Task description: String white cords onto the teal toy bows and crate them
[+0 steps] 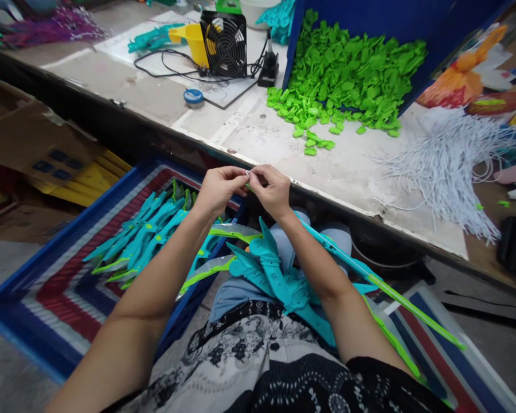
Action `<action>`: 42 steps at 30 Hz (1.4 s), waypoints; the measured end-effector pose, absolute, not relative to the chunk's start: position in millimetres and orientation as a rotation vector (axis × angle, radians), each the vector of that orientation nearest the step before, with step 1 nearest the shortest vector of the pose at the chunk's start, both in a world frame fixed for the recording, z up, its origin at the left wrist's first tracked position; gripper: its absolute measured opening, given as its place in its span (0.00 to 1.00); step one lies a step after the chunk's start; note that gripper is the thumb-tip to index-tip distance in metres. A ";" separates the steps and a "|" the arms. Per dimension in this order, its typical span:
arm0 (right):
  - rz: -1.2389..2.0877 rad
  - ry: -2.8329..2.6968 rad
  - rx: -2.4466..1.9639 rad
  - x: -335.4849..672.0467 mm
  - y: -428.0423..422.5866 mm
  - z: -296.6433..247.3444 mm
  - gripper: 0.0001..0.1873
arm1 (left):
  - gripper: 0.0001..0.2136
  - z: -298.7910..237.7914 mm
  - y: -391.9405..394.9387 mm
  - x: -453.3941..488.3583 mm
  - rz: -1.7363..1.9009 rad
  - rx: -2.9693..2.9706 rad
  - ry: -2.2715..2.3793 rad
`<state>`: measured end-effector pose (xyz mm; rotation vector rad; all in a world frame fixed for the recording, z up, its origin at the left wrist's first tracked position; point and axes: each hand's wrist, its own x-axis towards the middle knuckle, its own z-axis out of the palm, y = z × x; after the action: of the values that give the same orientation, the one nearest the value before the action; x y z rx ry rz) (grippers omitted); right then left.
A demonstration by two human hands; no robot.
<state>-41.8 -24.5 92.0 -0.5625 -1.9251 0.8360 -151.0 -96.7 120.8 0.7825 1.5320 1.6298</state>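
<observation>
My left hand [221,188] and my right hand [272,189] meet just off the table's front edge, fingertips pinched together. Between them shows a small bit of white cord [247,172], mostly hidden by the fingers. A sliver of bright green sits just below it, too small to make out. Across my lap, under the forearms, lies a turquoise plastic toy [279,269] with long green-edged arms and clear film, like wings. Its far parts spread out to both sides, and my right arm covers some of it.
Bright green plastic pieces [348,74] spill from a tipped blue bin onto the table [155,97]. White cords [442,160] lie in a bundle at right. A black fan [224,45] and blue tape roll [193,97] stand farther back. At left, a blue-rimmed crate [26,275] holds several turquoise toys [141,229].
</observation>
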 end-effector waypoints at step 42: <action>0.853 -1.934 -0.455 -10.5 -26.2 119.1 0.06 | 0.11 124.6 -87.2 -134.8 1.752 0.883 1.369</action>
<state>-10.5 -26.2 119.1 -0.4555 -1.9336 0.8534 -134.8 -87.2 124.6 0.8828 1.3687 1.7525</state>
